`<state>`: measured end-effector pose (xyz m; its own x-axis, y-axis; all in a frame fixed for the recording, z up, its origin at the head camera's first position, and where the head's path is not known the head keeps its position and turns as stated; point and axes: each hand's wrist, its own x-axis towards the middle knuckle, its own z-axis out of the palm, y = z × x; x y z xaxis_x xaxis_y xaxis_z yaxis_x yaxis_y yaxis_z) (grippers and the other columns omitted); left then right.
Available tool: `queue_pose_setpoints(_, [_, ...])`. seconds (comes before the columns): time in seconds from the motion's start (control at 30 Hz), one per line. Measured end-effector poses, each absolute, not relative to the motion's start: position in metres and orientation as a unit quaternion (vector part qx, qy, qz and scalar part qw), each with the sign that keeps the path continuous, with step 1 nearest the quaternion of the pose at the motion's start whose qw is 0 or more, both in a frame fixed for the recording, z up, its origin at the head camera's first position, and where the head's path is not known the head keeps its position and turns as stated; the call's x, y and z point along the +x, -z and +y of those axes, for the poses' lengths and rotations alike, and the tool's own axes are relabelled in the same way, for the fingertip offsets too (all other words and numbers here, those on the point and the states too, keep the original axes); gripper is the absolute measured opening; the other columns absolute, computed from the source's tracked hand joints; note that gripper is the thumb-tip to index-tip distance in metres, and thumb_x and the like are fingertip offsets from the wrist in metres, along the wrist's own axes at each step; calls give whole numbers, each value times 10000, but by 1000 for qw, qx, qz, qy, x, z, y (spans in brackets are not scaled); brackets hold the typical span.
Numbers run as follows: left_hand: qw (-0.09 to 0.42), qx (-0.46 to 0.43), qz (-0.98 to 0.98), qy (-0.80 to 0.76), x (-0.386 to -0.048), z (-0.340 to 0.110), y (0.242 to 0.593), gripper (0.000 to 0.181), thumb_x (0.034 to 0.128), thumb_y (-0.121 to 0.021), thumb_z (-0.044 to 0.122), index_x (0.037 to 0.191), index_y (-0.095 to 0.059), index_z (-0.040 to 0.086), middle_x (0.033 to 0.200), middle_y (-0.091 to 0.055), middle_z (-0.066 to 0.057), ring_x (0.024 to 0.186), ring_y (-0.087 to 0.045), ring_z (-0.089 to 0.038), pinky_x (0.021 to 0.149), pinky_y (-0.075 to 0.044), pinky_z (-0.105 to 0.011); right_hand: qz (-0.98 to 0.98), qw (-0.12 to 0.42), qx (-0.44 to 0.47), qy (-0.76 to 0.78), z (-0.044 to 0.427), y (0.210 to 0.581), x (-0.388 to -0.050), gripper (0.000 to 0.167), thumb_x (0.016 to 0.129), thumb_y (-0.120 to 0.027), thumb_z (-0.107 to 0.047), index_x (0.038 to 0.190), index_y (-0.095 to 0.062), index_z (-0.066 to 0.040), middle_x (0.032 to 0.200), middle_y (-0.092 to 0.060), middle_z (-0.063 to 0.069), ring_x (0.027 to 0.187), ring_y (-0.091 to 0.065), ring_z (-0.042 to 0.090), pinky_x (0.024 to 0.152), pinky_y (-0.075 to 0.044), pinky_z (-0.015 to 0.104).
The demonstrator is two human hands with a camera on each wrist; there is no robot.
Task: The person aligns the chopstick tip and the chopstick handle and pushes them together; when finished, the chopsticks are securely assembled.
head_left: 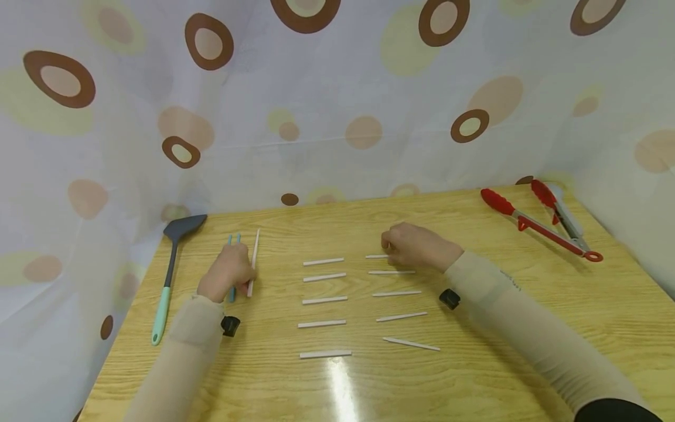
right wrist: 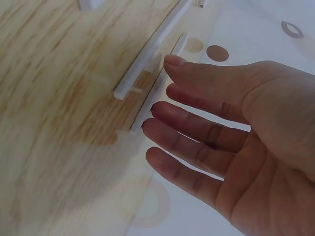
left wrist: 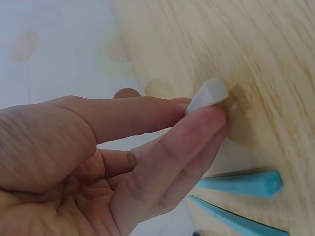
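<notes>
My left hand (head_left: 228,272) pinches a white chopstick (head_left: 255,252) between thumb and fingers; its square end (left wrist: 211,93) shows past the fingertips in the left wrist view. Two blue chopsticks (left wrist: 243,184) lie on the table just beside that hand. Over at the far end of the right-hand column, my right hand (head_left: 419,246) is beside a white chopstick (head_left: 375,257) and partly covers it in the head view. In the right wrist view its fingers are loosely extended along this chopstick (right wrist: 157,91), with nothing gripped; whether they touch it I cannot tell.
Several white chopsticks (head_left: 324,300) lie in two columns across the middle of the wooden table (head_left: 253,375). A spatula (head_left: 171,264) with a mint handle lies at the left edge. Red-tipped tongs (head_left: 551,234) lie at the back right. A patterned curtain (head_left: 327,88) hangs behind.
</notes>
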<state>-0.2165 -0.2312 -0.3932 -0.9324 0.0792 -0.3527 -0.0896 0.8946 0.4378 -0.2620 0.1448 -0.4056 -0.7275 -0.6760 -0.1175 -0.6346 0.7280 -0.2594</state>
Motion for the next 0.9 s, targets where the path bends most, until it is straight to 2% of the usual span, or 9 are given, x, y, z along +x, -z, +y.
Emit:
queue_pose_setpoints(0.37, [180, -15, 954, -241, -213, -232, 395, 145, 879, -649, -73, 738, -631, -101, 550, -630, -134, 506, -675, -250, 503, -559, -300, 921, 105, -362, 96, 144, 409, -261, 62, 898, -720, -71, 930, -668, -68, 881, -628, 25, 799, -606, 176, 716, -521, 347])
queue_pose_setpoints(0.9, [197, -29, 948, -248, -209, -232, 392, 135, 891, -652, -66, 768, -615, -108, 582, -633, -139, 488, -666, -209, 513, -556, -273, 920, 75, -370, 107, 148, 414, -262, 83, 895, -705, -7, 866, -677, -79, 852, -642, -2, 806, -621, 175, 718, -523, 335])
